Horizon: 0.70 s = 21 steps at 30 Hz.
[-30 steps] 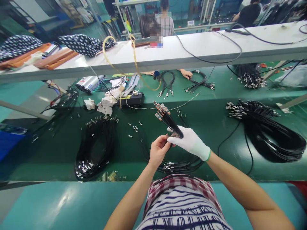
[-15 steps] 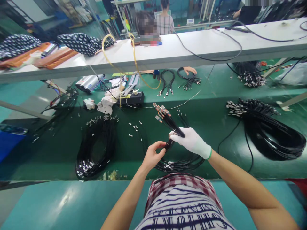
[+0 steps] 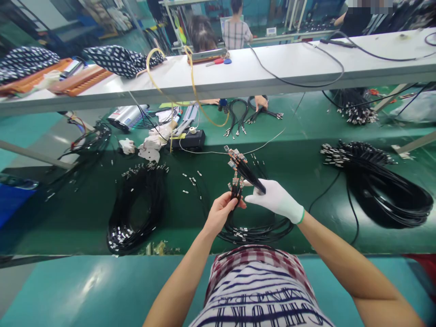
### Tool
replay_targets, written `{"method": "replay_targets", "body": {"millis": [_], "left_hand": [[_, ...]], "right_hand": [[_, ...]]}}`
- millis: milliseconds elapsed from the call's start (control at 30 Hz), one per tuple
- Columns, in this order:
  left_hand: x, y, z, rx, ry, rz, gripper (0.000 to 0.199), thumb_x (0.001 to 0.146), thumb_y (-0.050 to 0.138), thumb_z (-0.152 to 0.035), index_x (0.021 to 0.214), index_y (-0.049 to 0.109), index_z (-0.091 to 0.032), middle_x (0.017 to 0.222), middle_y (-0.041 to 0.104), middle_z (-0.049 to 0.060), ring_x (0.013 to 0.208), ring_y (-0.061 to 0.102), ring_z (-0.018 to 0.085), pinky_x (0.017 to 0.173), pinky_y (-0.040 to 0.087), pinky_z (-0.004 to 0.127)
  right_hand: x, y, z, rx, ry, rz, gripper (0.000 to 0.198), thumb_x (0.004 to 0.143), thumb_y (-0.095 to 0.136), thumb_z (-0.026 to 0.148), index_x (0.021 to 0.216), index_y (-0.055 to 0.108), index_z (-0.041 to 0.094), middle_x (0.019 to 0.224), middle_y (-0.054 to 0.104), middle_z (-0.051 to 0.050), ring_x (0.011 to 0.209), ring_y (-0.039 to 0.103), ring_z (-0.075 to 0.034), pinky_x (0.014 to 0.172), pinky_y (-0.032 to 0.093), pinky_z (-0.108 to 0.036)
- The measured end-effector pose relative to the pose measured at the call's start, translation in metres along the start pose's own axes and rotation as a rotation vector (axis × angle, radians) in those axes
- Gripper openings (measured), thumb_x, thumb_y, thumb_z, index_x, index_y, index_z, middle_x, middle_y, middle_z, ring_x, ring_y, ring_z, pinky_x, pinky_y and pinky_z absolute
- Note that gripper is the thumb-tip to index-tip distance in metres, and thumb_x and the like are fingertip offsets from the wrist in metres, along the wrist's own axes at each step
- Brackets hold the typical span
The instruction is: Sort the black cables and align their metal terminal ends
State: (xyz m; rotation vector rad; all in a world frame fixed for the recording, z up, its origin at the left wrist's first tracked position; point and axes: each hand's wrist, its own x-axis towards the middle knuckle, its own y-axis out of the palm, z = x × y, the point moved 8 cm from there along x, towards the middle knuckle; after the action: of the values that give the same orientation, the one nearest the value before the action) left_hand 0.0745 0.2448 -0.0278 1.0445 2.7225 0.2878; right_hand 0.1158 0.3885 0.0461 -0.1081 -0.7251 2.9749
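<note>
My bare left hand [image 3: 220,212] pinches a small bunch of black cables [image 3: 235,190] just below their metal connector ends, which point up. Close beside it, my right hand [image 3: 276,200], in a white glove with a green cuff, is closed round a thicker cable bundle [image 3: 251,174]. That bundle leans up and left, with silver and orange connectors at its tip. Under both hands the cables curve into a loop [image 3: 259,235] lying on the green bench by my waist. Fingers of the gloved hand are partly hidden behind the bundle.
A coil of black cables [image 3: 136,211] lies at left, and a larger bundle [image 3: 381,186] at right. A white shelf [image 3: 289,63] crosses above the bench. Beyond it, a co-worker's hand [image 3: 261,102] holds cables. A black box [image 3: 187,140] and thin wire sit behind my hands.
Connector ends now show above my left hand, apart from the bundle in my right hand. Both hands shifted slightly right. Across the bench, the co-worker's hand moved onto the cables.
</note>
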Motion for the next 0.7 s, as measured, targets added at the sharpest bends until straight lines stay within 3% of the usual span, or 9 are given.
{"method": "replay_targets", "body": {"millis": [100,167,300,467,700], "left_hand": [[0.0,0.008,-0.001,-0.034,0.003,-0.001,0.025,0.09,0.06,-0.038,0.1,0.058,-0.015,0.083,0.071,0.006,0.082,0.067,0.019,0.081,0.048,0.029],[-0.001,0.014,-0.003,-0.038,0.02,0.003,0.023,0.09,0.06,-0.037,0.098,0.055,-0.016,0.084,0.071,0.005,0.084,0.067,0.019,0.08,0.049,0.029],[-0.003,0.013,-0.004,-0.046,0.02,-0.044,0.023,0.09,0.06,-0.039,0.096,0.052,-0.017,0.085,0.07,0.004,0.083,0.068,0.019,0.08,0.051,0.031],[-0.008,0.012,-0.003,-0.07,-0.021,-0.056,0.026,0.086,0.065,-0.039,0.093,0.055,-0.015,0.086,0.068,0.004,0.078,0.067,0.016,0.082,0.051,0.031],[-0.007,0.022,-0.006,0.007,-0.021,0.007,0.029,0.083,0.07,-0.035,0.092,0.051,-0.015,0.078,0.064,0.003,0.07,0.061,0.013,0.073,0.049,0.027]], "right_hand": [[0.001,0.009,0.006,0.018,-0.035,0.017,0.016,0.08,0.065,0.029,0.086,0.07,0.015,0.062,0.057,0.004,0.061,0.049,-0.011,0.06,0.038,-0.023],[0.002,0.012,0.009,0.026,-0.041,0.011,0.015,0.08,0.065,0.029,0.078,0.067,0.014,0.068,0.063,0.001,0.067,0.055,-0.013,0.064,0.041,-0.024],[0.001,0.009,0.001,0.079,0.002,-0.048,0.014,0.076,0.069,0.029,0.078,0.066,0.015,0.073,0.066,0.0,0.072,0.059,-0.016,0.066,0.043,-0.026],[0.002,0.009,-0.013,0.299,0.033,-0.012,0.026,0.072,0.075,0.037,0.072,0.062,0.014,0.069,0.063,0.001,0.066,0.056,-0.014,0.064,0.043,-0.026],[0.001,-0.01,-0.012,0.375,0.036,-0.17,0.027,0.072,0.076,0.039,0.077,0.069,0.014,0.08,0.069,-0.005,0.076,0.063,-0.018,0.074,0.049,-0.031]]}}
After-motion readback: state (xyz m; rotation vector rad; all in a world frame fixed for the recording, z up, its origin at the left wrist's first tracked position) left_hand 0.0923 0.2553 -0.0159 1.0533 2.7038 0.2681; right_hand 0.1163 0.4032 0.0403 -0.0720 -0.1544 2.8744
